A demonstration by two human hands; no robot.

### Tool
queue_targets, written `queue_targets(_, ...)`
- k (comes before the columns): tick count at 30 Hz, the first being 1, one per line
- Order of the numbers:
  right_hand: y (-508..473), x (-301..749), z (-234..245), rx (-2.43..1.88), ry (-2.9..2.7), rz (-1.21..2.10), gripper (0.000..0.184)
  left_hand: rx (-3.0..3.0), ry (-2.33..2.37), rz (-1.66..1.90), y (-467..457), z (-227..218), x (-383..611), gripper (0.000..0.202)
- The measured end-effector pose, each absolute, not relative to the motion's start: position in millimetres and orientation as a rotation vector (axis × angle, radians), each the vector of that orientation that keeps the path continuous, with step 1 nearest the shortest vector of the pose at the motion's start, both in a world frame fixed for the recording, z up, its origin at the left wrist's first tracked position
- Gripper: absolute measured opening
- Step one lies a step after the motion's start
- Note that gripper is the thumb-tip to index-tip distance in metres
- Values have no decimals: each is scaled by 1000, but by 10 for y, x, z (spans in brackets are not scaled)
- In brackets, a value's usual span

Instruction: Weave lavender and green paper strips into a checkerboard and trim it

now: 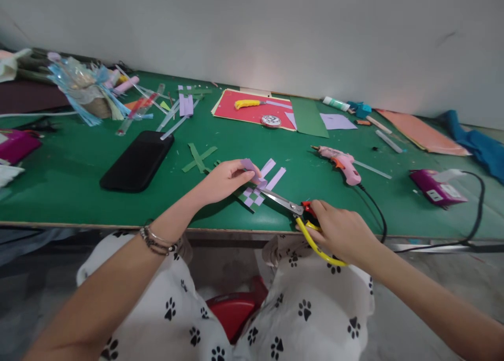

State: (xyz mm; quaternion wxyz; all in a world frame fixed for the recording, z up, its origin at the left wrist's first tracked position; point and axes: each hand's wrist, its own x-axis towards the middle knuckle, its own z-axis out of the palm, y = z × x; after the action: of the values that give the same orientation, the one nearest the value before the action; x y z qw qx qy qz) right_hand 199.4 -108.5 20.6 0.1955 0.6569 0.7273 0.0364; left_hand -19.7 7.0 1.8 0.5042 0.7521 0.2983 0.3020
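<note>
Between the fingers of my left hand [228, 181] is a lilac paper strip [249, 165], bent upward. It belongs to a small woven piece of lilac and green paper strips [254, 197] with a checkered middle and loose strip ends. My right hand [342, 229] grips scissors [281, 200] with red and yellow handles. Their blades point left and reach the woven piece beside my left fingertips; the tips are partly hidden by paper. Just left of my left hand lie crossed green paper strips [199, 158].
A pink glue gun [342, 164] with a cord lies to the right. At the back are red paper [236, 114], a yellow cutter [248, 104] and a round tin [271, 121]. A black phone [137, 161] and a wrapped bouquet [84, 88] are on the left.
</note>
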Motion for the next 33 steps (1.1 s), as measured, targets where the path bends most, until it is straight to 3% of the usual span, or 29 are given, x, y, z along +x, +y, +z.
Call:
queue_targets(11,-1049,1950,290,1775,1975,6,35,2005,879,722,96,-43,-214,28)
queue_targets(18,-1056,1962,264,1767,1998,52,33,2209,1047,727,-94,-19,-278,16)
queue_targets(21,-1056,1957,258,1766,2005,69,31,2592,1018,498,-259,-62,-299,13)
queue_targets(25,-1054,1955,248,1774,2005,84,31,2991,924,366,-375,-147,-276,21)
queue_targets(33,-1061,1994,202,1793,2044,136,29,3082,1041,376,-467,-193,-281,29)
